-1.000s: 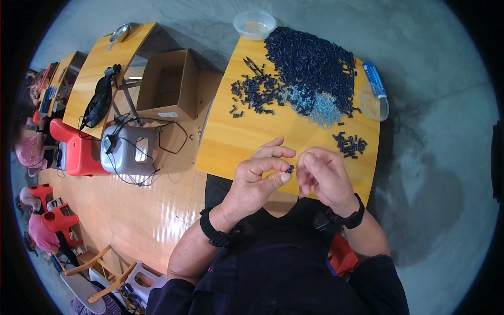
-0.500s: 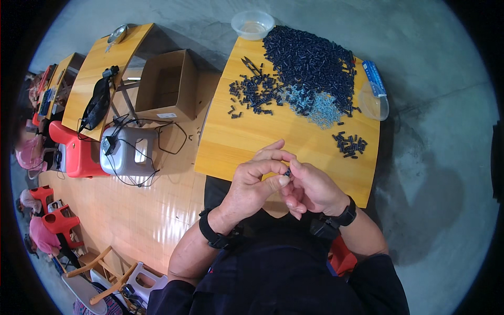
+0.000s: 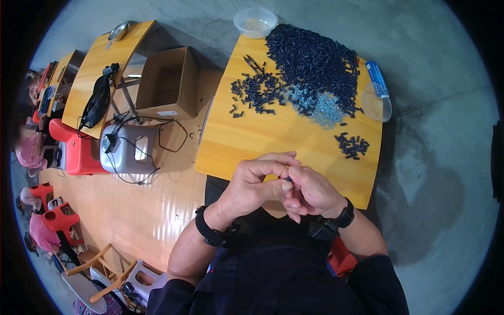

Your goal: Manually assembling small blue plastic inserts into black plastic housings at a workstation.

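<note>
Fingers [image 3: 270,167] of the left hand [image 3: 242,190] pinched a small black piece [image 3: 289,179], mostly covered by them, so its ends could not be made out. The right hand [image 3: 319,195] had its fingers curled narrow against the left fingertips; whether they gripped the piece too, I could not tell. Beyond the fingers lay the table [image 3: 236,144], its near edge partly hidden by the hands. Ahead and right of them sat a small group of black pieces [image 3: 352,146]; ahead, pale blue bits [image 3: 325,110], too fine to tell apart, bordered a large dark heap [image 3: 314,58]. Ahead and left were a loose scatter [image 3: 257,92] and dark snips [image 3: 254,65]. Farthest out stood a clear bowl [image 3: 255,23].
</note>
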Tool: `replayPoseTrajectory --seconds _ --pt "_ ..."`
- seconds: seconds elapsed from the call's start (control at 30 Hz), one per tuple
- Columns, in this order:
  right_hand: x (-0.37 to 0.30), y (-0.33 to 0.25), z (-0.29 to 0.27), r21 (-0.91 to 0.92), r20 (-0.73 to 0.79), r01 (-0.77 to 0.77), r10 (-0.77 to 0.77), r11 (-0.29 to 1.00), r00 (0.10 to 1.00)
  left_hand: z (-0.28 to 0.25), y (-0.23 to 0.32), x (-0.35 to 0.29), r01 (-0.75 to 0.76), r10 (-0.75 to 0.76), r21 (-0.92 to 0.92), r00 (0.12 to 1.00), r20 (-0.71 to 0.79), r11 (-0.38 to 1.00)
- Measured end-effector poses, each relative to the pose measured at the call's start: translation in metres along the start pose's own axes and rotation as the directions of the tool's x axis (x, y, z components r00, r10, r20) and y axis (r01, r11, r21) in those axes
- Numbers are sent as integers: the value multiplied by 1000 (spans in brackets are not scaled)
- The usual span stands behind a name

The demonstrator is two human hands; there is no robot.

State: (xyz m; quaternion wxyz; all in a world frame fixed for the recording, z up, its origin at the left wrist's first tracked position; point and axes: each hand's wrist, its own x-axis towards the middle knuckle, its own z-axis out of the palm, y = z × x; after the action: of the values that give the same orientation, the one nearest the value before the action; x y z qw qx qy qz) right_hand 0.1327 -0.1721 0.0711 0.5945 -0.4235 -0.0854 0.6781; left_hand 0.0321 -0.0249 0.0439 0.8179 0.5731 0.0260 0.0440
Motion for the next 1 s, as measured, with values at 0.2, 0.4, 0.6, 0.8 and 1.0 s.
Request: replayPoseTrajectory --seconds 0.2,0.4,0.6,0.8,1.0 --pt "1 -1 -3 -84 74 -39 45 996 996 3 2 0 28 -27 -76 999 22 997" --pt "2 -1 5 74 -10 -133 134 988 991 6 6 -1 71 -69 -111 997 15 991" --pt "1 20 2 231 37 -91 85 969 996 6 9 -4 182 -179 -170 983 34 968" --pt "-1 35 8 453 98 -140 107 880 989 4 9 -8 291 -290 -181 956 33 939" --pt "3 35 3 271 89 -118 97 955 991 5 16 -9 313 -315 -119 949 -3 942"
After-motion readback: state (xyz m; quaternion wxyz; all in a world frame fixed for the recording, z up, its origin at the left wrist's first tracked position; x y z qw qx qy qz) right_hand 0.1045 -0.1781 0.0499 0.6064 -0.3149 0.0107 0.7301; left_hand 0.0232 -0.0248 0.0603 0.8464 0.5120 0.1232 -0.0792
